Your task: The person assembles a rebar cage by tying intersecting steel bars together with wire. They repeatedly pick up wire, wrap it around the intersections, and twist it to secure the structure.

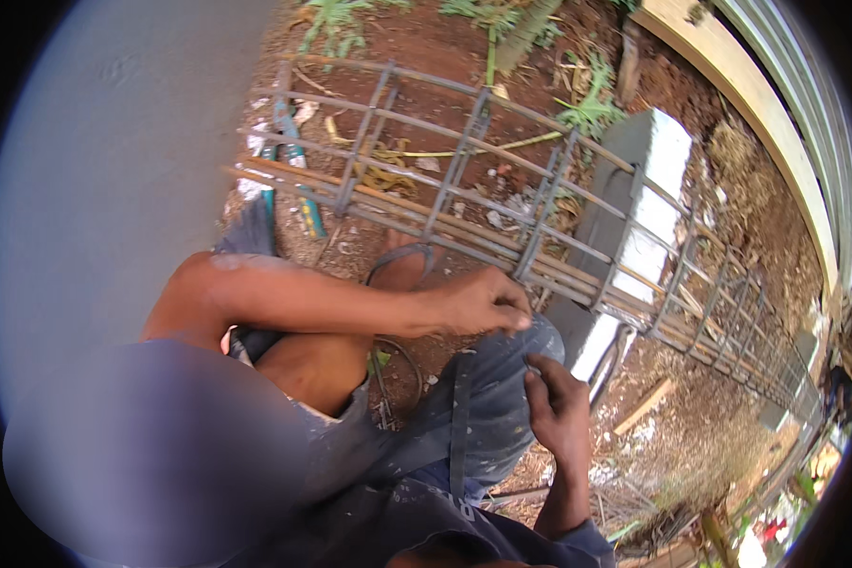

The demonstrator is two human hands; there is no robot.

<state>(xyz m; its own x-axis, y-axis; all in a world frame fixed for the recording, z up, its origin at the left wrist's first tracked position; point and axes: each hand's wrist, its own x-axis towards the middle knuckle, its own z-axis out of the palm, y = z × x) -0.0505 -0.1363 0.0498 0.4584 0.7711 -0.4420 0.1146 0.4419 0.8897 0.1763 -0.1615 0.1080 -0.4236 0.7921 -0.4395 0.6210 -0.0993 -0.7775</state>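
Crouching beside the metal cage [464, 140], stretched just ahead, you held your left hand [478, 301] and right hand [560, 402] near your bent knee [506, 388], fingers curled, any pinch impossible to tell, where steady handling probably worked best.

I count one left hand [488, 303] and one right hand [554, 398], and one long cage of steel bars [528, 260]. The ground [407, 38] carries one tool [308, 210] near its left edge, one long plank [748, 80] along its right edge, one short wooden piece [646, 407], and two visible white-faced block parts [667, 151]; I cannot tell whether these make one block.
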